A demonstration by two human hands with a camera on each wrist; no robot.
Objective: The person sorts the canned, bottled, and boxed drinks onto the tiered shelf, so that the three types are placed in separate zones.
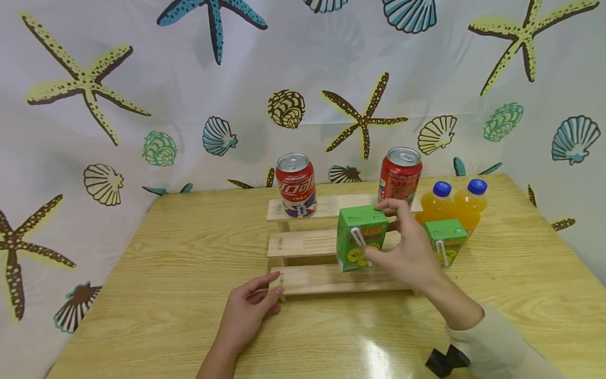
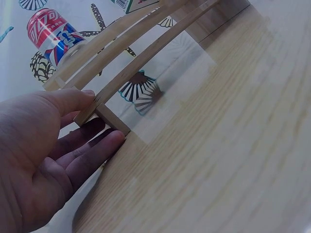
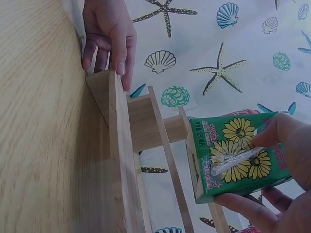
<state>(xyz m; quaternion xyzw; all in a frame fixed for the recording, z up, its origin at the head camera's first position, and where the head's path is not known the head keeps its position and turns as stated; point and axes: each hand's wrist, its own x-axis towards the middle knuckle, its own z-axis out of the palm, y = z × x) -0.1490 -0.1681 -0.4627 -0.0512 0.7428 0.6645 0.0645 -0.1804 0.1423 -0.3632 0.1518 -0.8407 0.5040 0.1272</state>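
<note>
My right hand point(image 1: 409, 252) grips a green drink carton point(image 1: 362, 239) with a straw on its front, thumb on the front face and fingers at the upper back corner. In the head view the carton overlaps the lower and middle steps of a three-tier wooden rack point(image 1: 331, 279). The right wrist view shows yellow flowers on this drink carton point(image 3: 238, 150), held beside the rack's slats. My left hand point(image 1: 251, 305) holds the left end of the lowest step. In the left wrist view, its thumb lies on top of the wooden rack point(image 2: 131, 73) and the fingers sit below the end.
Two red soda cans, one at the left point(image 1: 296, 185) and one at the right point(image 1: 400, 176), stand on the top step. Right of the rack are a second green carton point(image 1: 446, 242) and two orange juice bottles point(image 1: 468, 205) with blue caps. A patterned cloth point(image 1: 246, 79) hangs behind the table point(image 1: 189, 252).
</note>
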